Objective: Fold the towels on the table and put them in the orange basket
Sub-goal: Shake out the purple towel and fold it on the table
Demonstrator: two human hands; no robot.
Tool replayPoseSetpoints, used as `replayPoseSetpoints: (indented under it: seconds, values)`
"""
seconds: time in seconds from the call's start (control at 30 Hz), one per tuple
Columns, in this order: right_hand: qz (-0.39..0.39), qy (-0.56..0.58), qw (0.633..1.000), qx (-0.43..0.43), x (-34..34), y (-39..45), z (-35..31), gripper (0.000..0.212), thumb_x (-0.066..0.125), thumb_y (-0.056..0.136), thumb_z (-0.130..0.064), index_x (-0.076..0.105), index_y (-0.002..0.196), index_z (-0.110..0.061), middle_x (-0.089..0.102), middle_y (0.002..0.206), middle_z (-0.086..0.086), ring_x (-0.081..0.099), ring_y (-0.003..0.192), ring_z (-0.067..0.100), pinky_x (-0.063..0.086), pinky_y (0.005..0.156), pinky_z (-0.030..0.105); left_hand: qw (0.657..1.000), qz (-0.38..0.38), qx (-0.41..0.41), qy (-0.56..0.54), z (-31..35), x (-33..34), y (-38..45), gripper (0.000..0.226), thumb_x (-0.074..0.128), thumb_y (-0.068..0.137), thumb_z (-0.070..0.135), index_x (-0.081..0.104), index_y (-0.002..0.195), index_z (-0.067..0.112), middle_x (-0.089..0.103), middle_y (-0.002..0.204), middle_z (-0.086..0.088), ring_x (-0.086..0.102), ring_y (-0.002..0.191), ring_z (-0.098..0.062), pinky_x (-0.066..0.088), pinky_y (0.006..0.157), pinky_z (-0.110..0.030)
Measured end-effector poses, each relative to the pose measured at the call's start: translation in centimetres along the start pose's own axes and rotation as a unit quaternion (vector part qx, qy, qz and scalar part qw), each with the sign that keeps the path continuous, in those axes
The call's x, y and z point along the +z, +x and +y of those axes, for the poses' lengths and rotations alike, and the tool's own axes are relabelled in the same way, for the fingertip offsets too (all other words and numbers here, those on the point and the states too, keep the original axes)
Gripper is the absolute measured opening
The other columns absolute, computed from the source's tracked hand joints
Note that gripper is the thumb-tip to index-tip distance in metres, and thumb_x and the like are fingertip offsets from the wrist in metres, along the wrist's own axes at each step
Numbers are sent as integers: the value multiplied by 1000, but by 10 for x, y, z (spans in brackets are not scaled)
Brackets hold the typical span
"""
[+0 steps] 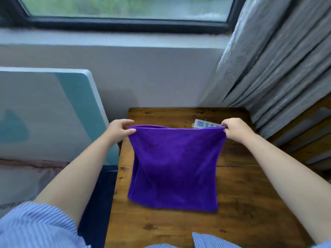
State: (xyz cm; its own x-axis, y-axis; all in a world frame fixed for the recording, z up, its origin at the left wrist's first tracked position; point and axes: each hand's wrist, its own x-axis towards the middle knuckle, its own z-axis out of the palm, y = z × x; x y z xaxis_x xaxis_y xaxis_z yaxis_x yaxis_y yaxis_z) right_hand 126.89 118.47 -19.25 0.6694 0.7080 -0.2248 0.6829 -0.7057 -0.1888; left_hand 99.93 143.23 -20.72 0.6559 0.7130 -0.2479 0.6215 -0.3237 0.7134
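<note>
While the wooden bench (pixel 241 212) sits under a dark-framed window (pixel 125 20) with grey curtains (pixel 279 59) alongside, a white power strip (pixel 202 124) peeks out, its markings unreadable. Left hand (pixel 120 130) and right hand (pixel 234 130) reach forward, fingers pinching the purple towel (pixel 173 167) by its top corners, its lower edge resting on the bench.

Home room: curtain (pixel 279 72), window (pixel 125 8), wooden table (pixel 241 203).
</note>
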Motion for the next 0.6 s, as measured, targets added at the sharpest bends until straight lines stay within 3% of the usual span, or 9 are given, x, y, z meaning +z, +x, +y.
replayPoseSetpoints:
  seconds: [0.1, 0.17, 0.27, 0.33, 0.4, 0.47, 0.53, 0.6]
  values:
    - [63, -53, 997, 8, -35, -17, -9, 30, 48, 82, -1, 66, 106, -4, 60, 114, 20, 54, 112, 33, 46, 89, 34, 986, 49, 46, 151, 33, -10, -9, 24, 60, 88, 15, 69, 107, 2, 68, 106, -17, 61, 102, -30, 44, 87, -30]
    - [176, -38, 984, 2, -58, -27, -7, 29, 45, 81, -3, 67, 100, 1, 61, 107, 26, 55, 106, 39, 47, 86, 40, 973, 111, 80, 184, 52, -24, -15, 24, 57, 90, 18, 69, 104, 3, 67, 107, -18, 59, 104, -32, 44, 86, -34]
    - [394, 49, 918, 24, -80, -42, -2, 39, 36, 75, -13, 66, 86, 10, 61, 88, 35, 57, 87, 47, 47, 76, 44, 923, 200, 171, 281, 70, -39, -28, 29, 51, 95, 22, 68, 101, -1, 64, 105, -21, 58, 105, -35, 46, 82, -39]
    - [388, 82, 916, 68, -89, -52, -10, 33, 41, 78, -8, 64, 93, 11, 59, 98, 35, 55, 96, 47, 45, 80, 44, 882, 175, 205, 387, 85, -43, -34, 35, 44, 98, 26, 65, 105, 0, 62, 109, -19, 58, 107, -34, 48, 82, -40]
    - [312, 64, 945, 70, -90, -59, -11, 31, 43, 81, -5, 63, 100, 9, 57, 108, 32, 53, 105, 43, 44, 84, 42, 865, 152, 183, 442, 92, -48, -40, 36, 39, 99, 29, 63, 110, 5, 61, 113, -13, 58, 109, -31, 49, 83, -38]
    - [348, 86, 931, 65, -99, -68, -3, 41, 37, 77, -12, 64, 99, 10, 58, 106, 33, 53, 103, 44, 43, 86, 41, 858, 201, 221, 418, 100, -52, -44, 30, 46, 97, 22, 66, 101, 1, 64, 103, -18, 63, 96, -35, 52, 75, -40]
    - [439, 114, 890, 58, -106, -79, 2, 40, 36, 77, -11, 63, 97, 12, 59, 102, 35, 53, 101, 45, 40, 86, 42, 862, 270, 277, 327, 106, -53, -49, 18, 58, 89, 9, 68, 83, -5, 65, 81, -25, 65, 73, -41, 53, 59, -43]
    - [449, 133, 881, 67, -114, -83, 1, 34, 41, 81, -7, 63, 98, 11, 58, 105, 34, 53, 103, 44, 39, 89, 42, 871, 285, 284, 282, 111, -50, -53, 14, 57, 86, 5, 67, 83, -5, 64, 81, -27, 64, 72, -43, 52, 58, -45]
